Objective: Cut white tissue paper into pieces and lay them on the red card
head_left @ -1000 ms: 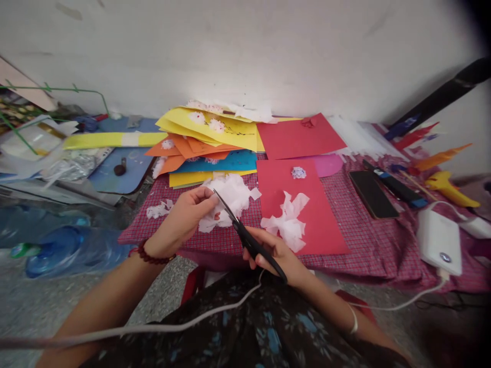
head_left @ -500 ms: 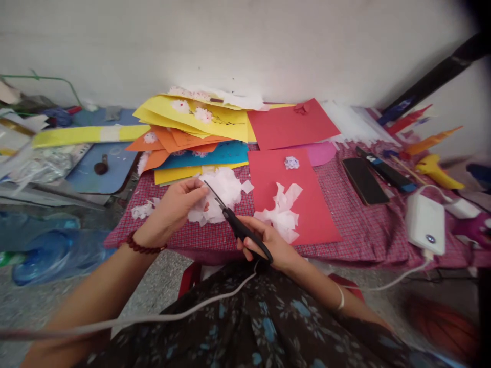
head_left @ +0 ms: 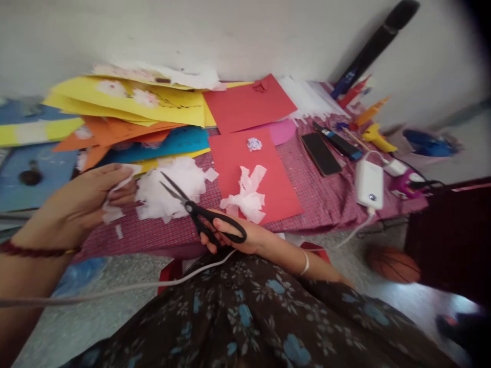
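Note:
My right hand (head_left: 245, 240) grips black-handled scissors (head_left: 199, 212), fingers through the loops, blades slightly apart and pointing up-left over the table edge. My left hand (head_left: 82, 202) sits to the left, its fingers closed on a small piece of white tissue paper (head_left: 111, 207). Between the two hands lies a heap of white tissue paper (head_left: 171, 191) on the red checked cloth (head_left: 326, 197). A crumpled white tissue shape (head_left: 247, 194) rests on a red sheet (head_left: 255, 174), just above my right hand.
Stacked yellow, orange and blue sheets (head_left: 126, 117) fill the back left, another red sheet (head_left: 249, 105) lies behind. A black phone (head_left: 320, 153), a white power bank (head_left: 369, 184) with cable and coloured tools sit on the right. A basketball (head_left: 393, 263) lies on the floor.
The view has swung right and down. My left hand has drawn away to the left with a scrap of tissue, and the scissors have come clear of the paper, lower and flatter.

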A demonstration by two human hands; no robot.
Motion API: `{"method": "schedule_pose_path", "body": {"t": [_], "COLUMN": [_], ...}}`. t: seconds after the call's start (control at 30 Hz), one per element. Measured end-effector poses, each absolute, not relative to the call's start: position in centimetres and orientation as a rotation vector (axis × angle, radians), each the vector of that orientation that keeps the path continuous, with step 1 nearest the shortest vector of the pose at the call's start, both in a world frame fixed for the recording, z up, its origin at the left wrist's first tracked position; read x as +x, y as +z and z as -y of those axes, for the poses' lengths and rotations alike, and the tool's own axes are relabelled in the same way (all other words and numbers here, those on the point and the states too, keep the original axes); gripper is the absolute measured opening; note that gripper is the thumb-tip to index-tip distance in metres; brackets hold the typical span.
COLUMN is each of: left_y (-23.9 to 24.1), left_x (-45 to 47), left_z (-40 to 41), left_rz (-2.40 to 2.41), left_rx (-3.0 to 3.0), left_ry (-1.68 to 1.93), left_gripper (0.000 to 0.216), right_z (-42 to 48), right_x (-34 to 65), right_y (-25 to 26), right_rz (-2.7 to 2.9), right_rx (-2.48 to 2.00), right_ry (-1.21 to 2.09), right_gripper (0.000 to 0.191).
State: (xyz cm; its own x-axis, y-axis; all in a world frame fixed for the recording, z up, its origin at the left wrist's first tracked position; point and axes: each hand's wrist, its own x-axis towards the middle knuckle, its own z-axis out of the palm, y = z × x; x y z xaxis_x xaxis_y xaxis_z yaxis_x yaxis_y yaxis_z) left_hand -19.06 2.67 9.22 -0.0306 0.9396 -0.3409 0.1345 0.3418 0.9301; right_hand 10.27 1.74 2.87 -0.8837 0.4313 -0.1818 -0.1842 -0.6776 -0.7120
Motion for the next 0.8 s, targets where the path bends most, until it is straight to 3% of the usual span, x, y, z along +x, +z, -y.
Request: {"method": "schedule_pose_path", "body": {"t": [0.07,0.37,0.5,0.8], "left_y": [10.2,11.5,11.0,11.3], "left_x": [-18.8,-16.9,-16.8,-17.2], "left_z": [-3.0,-2.0,-2.1,-2.2], "left_rz": [-1.551,-1.438,-1.416,-1.456], "left_rx": [0.846,0.788,0.798,0.865], "left_ry": [0.938,0.923,0.923,0.855], "left_gripper": [0.017,0.052,0.055,0.054], "right_z": [-1.5,-1.4,-1.5,-1.7], "right_x": [10.5,10.6,10.8,10.3], "right_y": [2.7,1.9,2.4,2.3], "right_rz": [0.997,1.191,1.32,1.402], "right_rx": [-0.511,-0.446,-0.499,-0.533], "right_ry": [2.551,2.532,2.476,2.431], "right_gripper": [0.064,0.071,0.08,0.078]}}
